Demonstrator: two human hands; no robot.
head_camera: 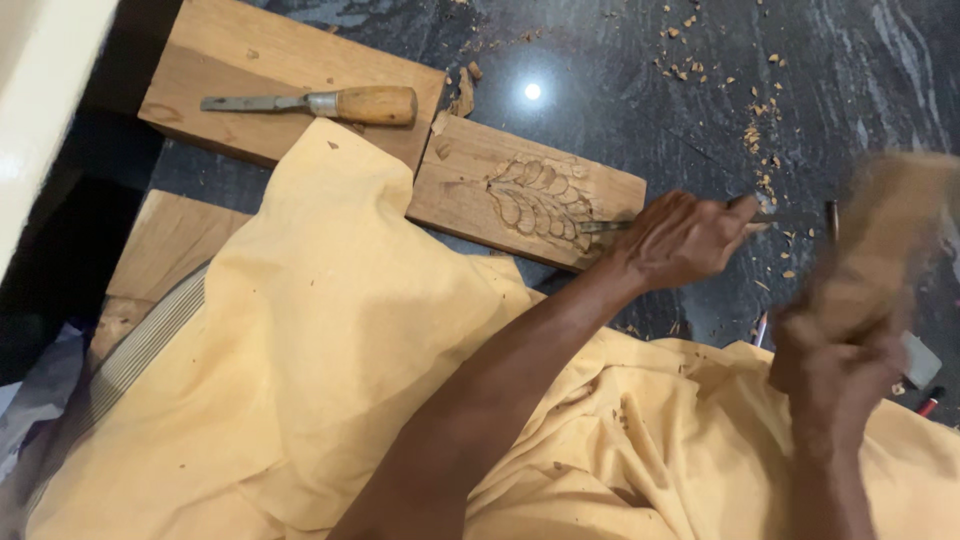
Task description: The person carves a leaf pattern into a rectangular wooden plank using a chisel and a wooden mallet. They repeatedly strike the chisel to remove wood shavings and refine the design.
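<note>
Leaf relief approx. half cut into small plank (470, 180) on dark floor — lobes outlined, rt end unfinished. Left hand (685, 240) closed round chisel (605, 226), tip at carving; right hand (835, 365) clenches blurred mallet (885, 235).

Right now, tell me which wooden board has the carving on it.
The small board under the chisel held by the left hand; its leaf pattern sets it apart from the plain boards.

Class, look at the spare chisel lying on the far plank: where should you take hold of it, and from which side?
Probably by the round wooden handle of the spare chisel, coming from the right, away from the blade. It lies flat on the plank, so fingers close from above.
</note>
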